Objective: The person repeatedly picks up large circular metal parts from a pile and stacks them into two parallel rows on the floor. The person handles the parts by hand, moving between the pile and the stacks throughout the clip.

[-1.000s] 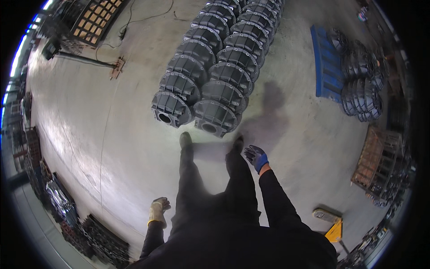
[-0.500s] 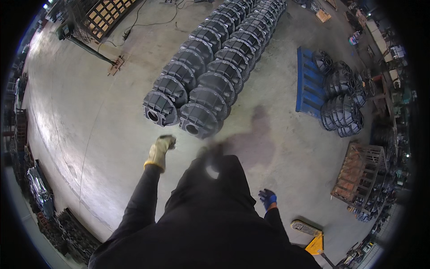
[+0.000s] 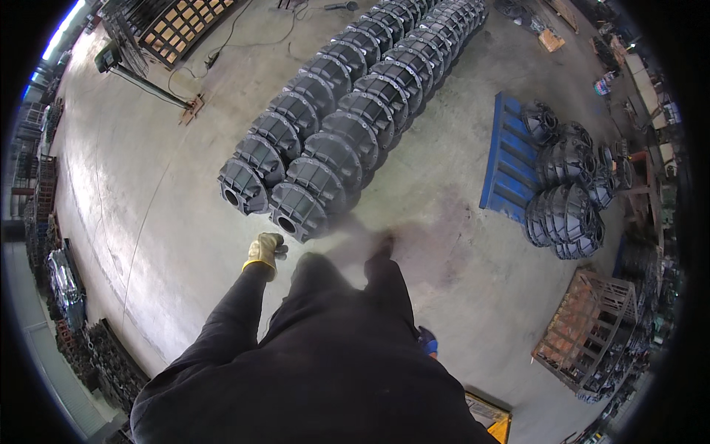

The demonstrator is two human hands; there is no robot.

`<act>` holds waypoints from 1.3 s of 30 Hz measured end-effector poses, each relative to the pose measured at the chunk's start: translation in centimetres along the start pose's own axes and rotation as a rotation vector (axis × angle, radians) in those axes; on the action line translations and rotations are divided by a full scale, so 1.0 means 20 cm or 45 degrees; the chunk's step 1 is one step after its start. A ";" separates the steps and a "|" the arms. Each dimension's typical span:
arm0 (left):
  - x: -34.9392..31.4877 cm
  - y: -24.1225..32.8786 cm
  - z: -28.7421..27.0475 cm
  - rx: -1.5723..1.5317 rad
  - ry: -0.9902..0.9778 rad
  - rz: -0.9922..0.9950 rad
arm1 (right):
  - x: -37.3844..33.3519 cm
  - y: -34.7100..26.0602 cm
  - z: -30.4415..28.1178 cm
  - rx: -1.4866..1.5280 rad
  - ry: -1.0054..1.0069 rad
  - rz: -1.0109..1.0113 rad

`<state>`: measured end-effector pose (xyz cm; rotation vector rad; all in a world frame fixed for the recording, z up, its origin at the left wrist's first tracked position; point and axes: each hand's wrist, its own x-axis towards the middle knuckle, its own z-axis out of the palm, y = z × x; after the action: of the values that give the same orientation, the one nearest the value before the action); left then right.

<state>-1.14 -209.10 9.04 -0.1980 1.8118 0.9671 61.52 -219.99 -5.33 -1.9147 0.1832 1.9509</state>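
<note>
My left hand (image 3: 265, 249), in a cream work glove with a yellow cuff, hangs in front of my body with its fingers curled in. Nothing shows in it. Just beyond it begin two long rows of dark grey cast metal housings (image 3: 299, 209), ribbed and round-flanged, standing packed one against another. The nearest ones face me with a round opening; my left hand touches none of them. My right hand (image 3: 427, 341), in a blue and dark glove, hangs low beside my right hip. My clothing covers part of it, and its fingers do not show well.
A blue metal rack (image 3: 509, 159) stands at the right beside stacked black housings (image 3: 566, 218). Below them sits a rusty wire crate (image 3: 584, 325). A yellow pallet jack (image 3: 497, 425) is partly hidden at my lower right. A post on a base (image 3: 151, 83) stands far left.
I have stepped forward, so the rows of housings are nearer. My left hand has turned, fingers curled inward. My right hand has swung back toward my hip, and the pallet jack has slid lower.
</note>
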 end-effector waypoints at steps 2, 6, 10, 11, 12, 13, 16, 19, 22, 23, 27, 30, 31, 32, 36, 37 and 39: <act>-0.03 -0.07 0.07 -0.019 0.070 -0.054 | -0.01 -0.25 -0.03 0.024 0.108 -0.020; -0.13 -0.16 0.23 -0.042 0.023 -0.194 | -0.05 -0.81 -0.03 -0.168 0.172 -0.174; -0.17 -0.12 0.42 0.777 -0.127 -0.011 | -0.04 -1.29 0.08 -0.210 0.209 -0.314; -0.15 -0.09 0.47 0.972 -0.166 0.091 | -0.04 -1.38 0.13 -0.266 0.186 -0.384; -0.13 -0.05 0.52 1.163 -0.208 0.196 | -0.03 -1.47 0.18 -0.244 0.168 -0.393; -0.09 0.00 0.58 1.345 -0.247 0.290 | -0.02 -1.55 0.24 -0.229 0.139 -0.406; 0.05 0.16 0.78 1.091 -0.306 0.319 | 0.02 -1.73 0.41 -0.245 0.100 -0.410; 0.27 0.47 1.04 1.011 -0.431 0.251 | 0.02 -1.87 0.54 -0.280 0.108 -0.341; 0.38 0.83 1.29 1.670 -0.409 0.884 | -0.04 -1.95 0.59 -0.339 0.195 -0.162; 0.41 0.97 1.38 1.595 -0.461 0.841 | -0.06 -1.99 0.60 -0.252 0.131 -0.195; 0.49 1.43 1.76 1.815 -0.435 1.012 | -0.06 -2.12 0.62 -0.080 0.193 -0.201; 0.65 1.65 2.05 1.265 -0.358 0.425 | 0.03 -2.21 0.63 -0.151 0.130 -0.296; 0.69 1.65 2.10 1.216 -0.364 0.564 | 0.06 -2.22 0.64 -0.037 0.135 -0.286; 0.74 1.65 2.16 1.110 -0.341 0.626 | 0.10 -2.27 0.64 -0.209 0.105 -0.388; 0.89 1.65 2.35 1.278 -0.183 0.677 | 0.22 -2.59 0.64 -0.515 0.010 -0.496; 0.89 1.63 2.39 1.198 -0.232 0.724 | 0.25 -2.69 0.65 -0.491 -0.001 -0.448; 0.87 1.64 2.47 1.317 -0.238 0.886 | 0.32 -2.88 0.68 -0.436 -0.032 -0.352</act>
<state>8.25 -148.35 4.20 1.1748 1.9962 0.3426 70.15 -161.17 -0.48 -1.9904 -0.4275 1.9073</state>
